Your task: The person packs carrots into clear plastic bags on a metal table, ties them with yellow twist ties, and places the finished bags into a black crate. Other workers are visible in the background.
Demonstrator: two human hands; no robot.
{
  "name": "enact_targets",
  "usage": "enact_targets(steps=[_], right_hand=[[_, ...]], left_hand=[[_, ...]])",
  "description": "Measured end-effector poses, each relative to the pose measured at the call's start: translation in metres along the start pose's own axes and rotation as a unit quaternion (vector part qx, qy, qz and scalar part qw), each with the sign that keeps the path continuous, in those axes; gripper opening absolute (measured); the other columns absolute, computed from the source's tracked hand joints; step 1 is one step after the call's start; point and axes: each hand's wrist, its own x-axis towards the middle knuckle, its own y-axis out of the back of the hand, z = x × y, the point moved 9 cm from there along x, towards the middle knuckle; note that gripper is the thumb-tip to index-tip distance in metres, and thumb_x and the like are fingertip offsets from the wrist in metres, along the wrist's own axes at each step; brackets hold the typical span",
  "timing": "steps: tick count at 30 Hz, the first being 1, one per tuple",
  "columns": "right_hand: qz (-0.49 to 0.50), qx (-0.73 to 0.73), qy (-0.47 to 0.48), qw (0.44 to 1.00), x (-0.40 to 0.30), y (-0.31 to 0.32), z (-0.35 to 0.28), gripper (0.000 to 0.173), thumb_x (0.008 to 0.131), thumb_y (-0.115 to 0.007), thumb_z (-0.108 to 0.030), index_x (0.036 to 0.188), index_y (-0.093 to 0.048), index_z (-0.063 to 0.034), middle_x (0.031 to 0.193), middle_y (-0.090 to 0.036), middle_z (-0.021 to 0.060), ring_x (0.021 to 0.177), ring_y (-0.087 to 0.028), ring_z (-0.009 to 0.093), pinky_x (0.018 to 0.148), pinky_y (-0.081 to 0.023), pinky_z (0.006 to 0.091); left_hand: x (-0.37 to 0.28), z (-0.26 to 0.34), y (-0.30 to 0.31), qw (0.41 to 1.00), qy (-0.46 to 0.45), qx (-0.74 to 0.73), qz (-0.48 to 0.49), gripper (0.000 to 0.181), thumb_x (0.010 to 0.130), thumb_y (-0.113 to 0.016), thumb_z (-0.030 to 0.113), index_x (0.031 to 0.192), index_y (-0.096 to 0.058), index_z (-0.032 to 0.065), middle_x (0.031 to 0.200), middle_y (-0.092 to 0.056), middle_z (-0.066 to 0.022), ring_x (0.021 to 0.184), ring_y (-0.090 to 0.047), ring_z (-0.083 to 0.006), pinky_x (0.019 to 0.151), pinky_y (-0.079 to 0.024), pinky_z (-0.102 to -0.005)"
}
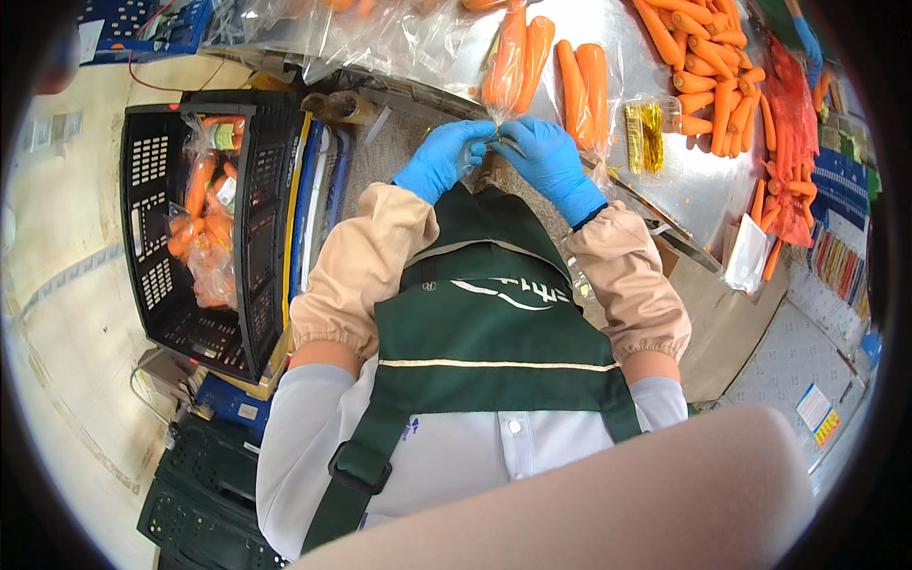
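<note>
Both hands wear blue gloves and meet at the near edge of the metal table. My left hand [445,158] pinches a gold twist tie [496,135] at the gathered neck of a clear plastic bag of carrots [507,68]. From the other side, my right hand [548,158] has its fingers closed on the same tie and neck. The bag lies on the tabletop, its neck towards me. Just right of it rests a second clear bag of carrots [586,92], its gathered neck hanging at the edge. Beyond that is a bundle of gold twist ties [651,139] in a clear plastic tray.
Loose carrots [712,71] are piled on the metal table [684,192], beside a red mesh sack [787,135]. Clear plastic bags [385,43] cover its left part. A black crate [184,320] holding bagged carrots stands at left. Another person's gloved hand [809,50] shows at upper right.
</note>
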Motion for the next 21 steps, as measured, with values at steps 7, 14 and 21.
enact_targets(steps=[7,14,21], right_hand=[[0.069,0.281,-0.297,0.91,-0.027,-0.024,0.031,0.019,0.086,-0.063,-0.02,0.102,-0.06,-0.0096,0.087,-0.065,0.0134,0.072,-0.063,0.03,0.062,-0.049,0.0404],[-0.009,-0.085,-0.104,0.991,-0.002,-0.005,-0.001,0.019,0.09,-0.056,-0.024,0.1,-0.062,-0.0101,0.092,-0.066,0.0152,0.078,-0.064,0.032,0.07,-0.049,0.0365],[-0.14,0.628,-0.445,0.623,-0.037,-0.084,0.032,0.031,0.089,-0.057,-0.033,0.09,-0.065,-0.0028,0.075,-0.064,0.0046,0.068,-0.062,0.012,0.062,-0.049,0.0267]], left_hand=[[0.007,0.01,0.014,0.996,-0.088,0.026,-0.001,0.014,0.085,-0.067,0.008,0.096,-0.066,-0.0001,0.084,-0.066,-0.0072,0.062,-0.054,-0.0104,0.055,-0.043,-0.0234],[0.001,0.015,0.011,0.991,-0.128,0.048,0.016,0.014,0.086,-0.066,0.009,0.096,-0.067,-0.0009,0.086,-0.067,-0.0073,0.062,-0.057,-0.0119,0.055,-0.045,-0.0228],[-0.044,0.113,-0.116,0.464,-0.455,0.754,0.098,0.036,0.081,-0.067,0.017,0.113,-0.06,0.0034,0.109,-0.06,-0.0167,0.1,-0.054,-0.0329,0.088,-0.044,-0.0422]])
